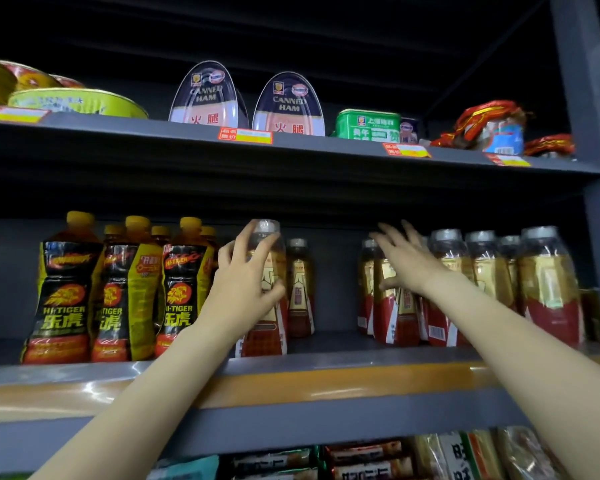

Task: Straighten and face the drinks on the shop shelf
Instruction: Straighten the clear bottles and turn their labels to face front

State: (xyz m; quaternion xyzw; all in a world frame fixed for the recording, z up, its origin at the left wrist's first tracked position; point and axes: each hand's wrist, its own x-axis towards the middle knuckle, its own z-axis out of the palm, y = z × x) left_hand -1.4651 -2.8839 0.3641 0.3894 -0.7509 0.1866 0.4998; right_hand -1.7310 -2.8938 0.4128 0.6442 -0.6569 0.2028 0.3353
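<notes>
On the middle shelf, my left hand grips a silver-capped bottle with a red and gold label at the shelf's front; a second such bottle stands behind it. My right hand reaches with spread, straight fingers into a group of the same red and gold bottles, touching the leftmost ones; more of them stand in a row to the right. Yellow-capped Hi-Tiger bottles stand in rows at the left, labels mostly forward.
A gap of bare shelf lies between the two red-label groups. The upper shelf carries canned ham tins, a green tin and round cans. A grey upright post bounds the right. Packaged snacks fill the shelf below.
</notes>
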